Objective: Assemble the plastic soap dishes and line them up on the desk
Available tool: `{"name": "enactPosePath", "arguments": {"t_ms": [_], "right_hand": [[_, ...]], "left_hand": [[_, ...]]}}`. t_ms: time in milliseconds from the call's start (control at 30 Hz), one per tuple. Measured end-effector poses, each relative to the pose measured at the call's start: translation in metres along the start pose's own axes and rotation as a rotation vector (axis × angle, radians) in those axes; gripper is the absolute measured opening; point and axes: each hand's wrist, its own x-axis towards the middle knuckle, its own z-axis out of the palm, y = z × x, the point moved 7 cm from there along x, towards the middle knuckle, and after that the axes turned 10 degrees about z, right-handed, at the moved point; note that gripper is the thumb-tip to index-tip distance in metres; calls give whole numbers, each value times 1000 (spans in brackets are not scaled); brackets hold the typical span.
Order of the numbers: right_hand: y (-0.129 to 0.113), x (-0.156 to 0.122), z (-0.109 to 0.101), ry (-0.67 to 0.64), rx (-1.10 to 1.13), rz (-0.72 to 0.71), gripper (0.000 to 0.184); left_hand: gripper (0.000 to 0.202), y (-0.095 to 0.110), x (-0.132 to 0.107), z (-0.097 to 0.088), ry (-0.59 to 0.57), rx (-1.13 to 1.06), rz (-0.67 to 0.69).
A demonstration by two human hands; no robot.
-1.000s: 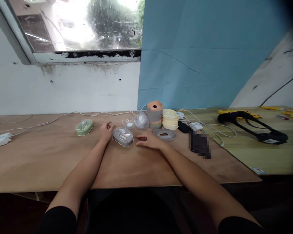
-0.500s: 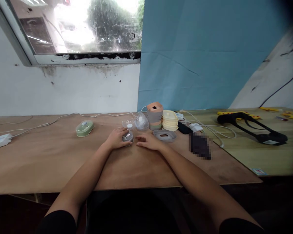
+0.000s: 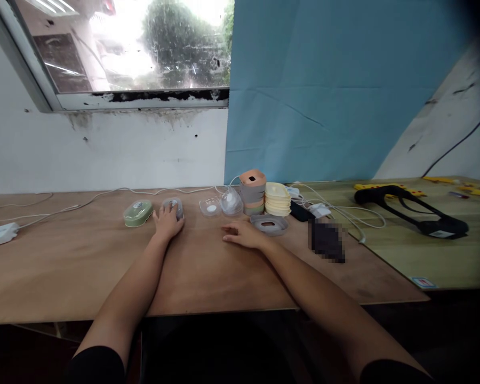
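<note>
My left hand (image 3: 168, 223) is wrapped over a small grey soap box with a clear lid (image 3: 179, 204), gripping it on the table; the palm and fingers hide part of it. Just left of it sits a green soap box with a clear lid (image 3: 138, 213). My right hand (image 3: 246, 234) rests on the tabletop, fingers apart and holding nothing. Beside its knuckles lies a grey tray with an oval slot (image 3: 278, 224). Clear lids (image 3: 210, 208) and a nested pile of clear lids (image 3: 232, 202) stand behind, between the hands.
A stack of orange, grey and green bases (image 3: 253, 192) stands near the wall, with a yellow stack (image 3: 278, 200) beside it. White cables (image 3: 356, 216), a black strap-like frame (image 3: 416, 210) and a blurred dark item (image 3: 327, 240) lie rightward. A power strip (image 3: 0, 234) is far left.
My left hand has moved left and away from me with the grey soap box, bringing it beside the green one. My right hand has hardly moved.
</note>
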Motion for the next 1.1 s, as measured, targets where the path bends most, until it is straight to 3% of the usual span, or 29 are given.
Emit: {"name": "enactPosePath", "arguments": {"t_ms": [233,467,900,1000,1100], "right_hand": [[0,0,-1,12,5,2,46],[0,0,0,-1,-5,5,47],[0,0,-1,28,56,-11,43],[-5,-2,-14,151,60,-15,35],[-10,-11,-46,444,31,-26,26]], "left_hand": [[49,-34,-7,-16,155,79,-222],[49,-65,-15,-22,223,46,-444],[53,-106,-30,-22,280,-87,-660],[58,-106,-31,-26,307,-83,-669],[74,-92,-28,-33,338,-44,-609]]}}
